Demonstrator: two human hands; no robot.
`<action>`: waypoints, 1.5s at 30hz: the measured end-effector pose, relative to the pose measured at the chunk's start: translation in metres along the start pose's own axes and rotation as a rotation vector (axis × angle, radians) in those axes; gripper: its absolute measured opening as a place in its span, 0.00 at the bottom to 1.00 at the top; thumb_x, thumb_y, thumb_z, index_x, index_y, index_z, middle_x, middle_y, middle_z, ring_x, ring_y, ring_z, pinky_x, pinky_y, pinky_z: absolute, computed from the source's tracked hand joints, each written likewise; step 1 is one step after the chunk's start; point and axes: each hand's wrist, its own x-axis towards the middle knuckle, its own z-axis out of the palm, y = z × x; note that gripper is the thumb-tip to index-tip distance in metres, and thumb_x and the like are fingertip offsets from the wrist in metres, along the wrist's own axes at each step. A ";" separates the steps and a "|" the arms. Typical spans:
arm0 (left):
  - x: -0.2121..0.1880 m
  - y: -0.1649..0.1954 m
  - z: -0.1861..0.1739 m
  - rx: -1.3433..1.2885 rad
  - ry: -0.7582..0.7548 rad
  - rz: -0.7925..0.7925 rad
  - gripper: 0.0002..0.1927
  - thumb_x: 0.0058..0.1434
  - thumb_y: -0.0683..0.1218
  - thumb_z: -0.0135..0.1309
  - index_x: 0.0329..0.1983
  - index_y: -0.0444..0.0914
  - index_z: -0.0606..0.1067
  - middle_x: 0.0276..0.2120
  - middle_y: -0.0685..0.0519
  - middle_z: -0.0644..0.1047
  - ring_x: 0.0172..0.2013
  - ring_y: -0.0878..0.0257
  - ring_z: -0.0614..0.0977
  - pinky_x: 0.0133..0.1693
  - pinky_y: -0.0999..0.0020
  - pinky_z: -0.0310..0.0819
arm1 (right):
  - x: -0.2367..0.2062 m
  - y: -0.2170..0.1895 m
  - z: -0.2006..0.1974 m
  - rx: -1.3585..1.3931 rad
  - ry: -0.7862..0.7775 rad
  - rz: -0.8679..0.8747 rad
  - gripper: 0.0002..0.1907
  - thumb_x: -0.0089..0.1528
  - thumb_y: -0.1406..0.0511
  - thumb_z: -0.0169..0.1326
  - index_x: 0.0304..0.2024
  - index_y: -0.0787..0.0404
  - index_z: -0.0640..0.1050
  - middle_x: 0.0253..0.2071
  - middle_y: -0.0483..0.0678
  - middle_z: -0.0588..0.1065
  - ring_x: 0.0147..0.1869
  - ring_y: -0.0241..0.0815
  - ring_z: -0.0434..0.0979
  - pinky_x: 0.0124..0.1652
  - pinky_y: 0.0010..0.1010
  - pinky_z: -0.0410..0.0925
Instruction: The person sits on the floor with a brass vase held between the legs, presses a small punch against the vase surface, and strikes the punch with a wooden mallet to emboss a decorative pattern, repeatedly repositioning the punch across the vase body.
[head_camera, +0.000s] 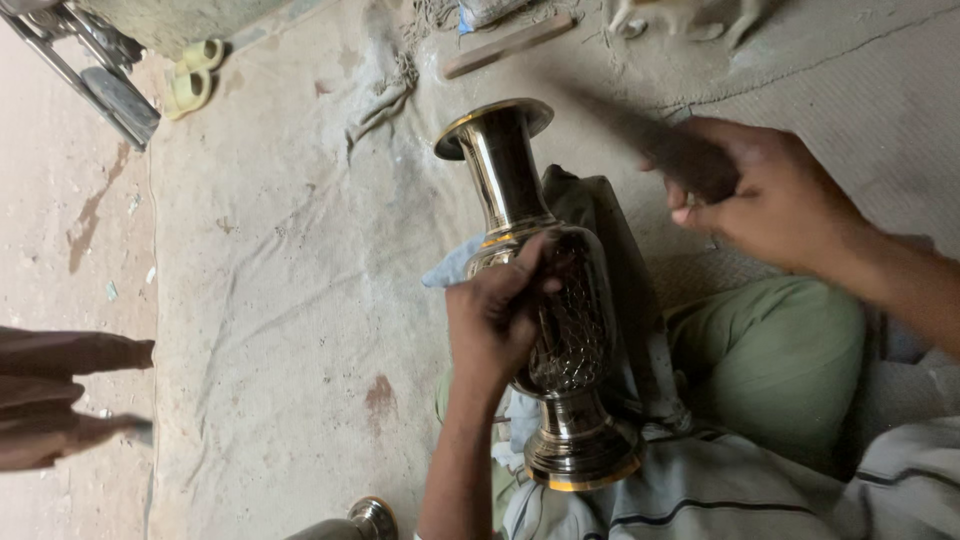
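A tall shiny metal vase (545, 300) with an engraved belly, a flared mouth and a gold-edged foot lies tilted across my lap. My left hand (498, 318) grips its belly, fingers wrapped over the engraved part, with a pale blue cloth (452, 268) under it. My right hand (768, 192) is raised to the right of the vase and is shut on a dark, motion-blurred tool handle (660, 140) that points toward the vase's neck. A dark green cloth (600, 215) lies behind the vase.
I sit on a dusty grey sheet (290, 280) on the floor, green trousers (770, 350) at the right. Another metal piece (370, 518) pokes in at the bottom. A person's sleeve (60, 395) is at the left edge. Yellow sandals (195, 75) and a wooden stick (510, 45) lie at the top.
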 end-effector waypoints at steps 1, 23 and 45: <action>0.004 0.001 -0.003 -0.064 -0.066 0.001 0.21 0.59 0.30 0.58 0.55 0.38 0.81 0.32 0.50 0.86 0.31 0.69 0.86 0.37 0.72 0.81 | -0.006 0.008 0.005 -0.157 -0.007 0.029 0.21 0.54 0.74 0.61 0.50 0.55 0.79 0.31 0.44 0.79 0.33 0.39 0.79 0.36 0.36 0.72; -0.011 -0.006 -0.007 -0.082 0.055 0.012 0.19 0.60 0.31 0.60 0.54 0.36 0.80 0.35 0.47 0.86 0.33 0.68 0.87 0.39 0.73 0.81 | -0.020 0.006 0.016 -0.269 0.107 -0.005 0.13 0.59 0.69 0.63 0.46 0.57 0.77 0.32 0.45 0.79 0.33 0.38 0.80 0.34 0.33 0.75; -0.052 0.004 0.029 -0.138 0.543 0.016 0.23 0.61 0.33 0.63 0.61 0.37 0.78 0.37 0.50 0.86 0.37 0.74 0.82 0.42 0.76 0.78 | -0.003 -0.108 -0.034 -1.239 -0.243 -0.166 0.18 0.57 0.66 0.56 0.49 0.46 0.79 0.30 0.48 0.79 0.30 0.45 0.82 0.30 0.38 0.72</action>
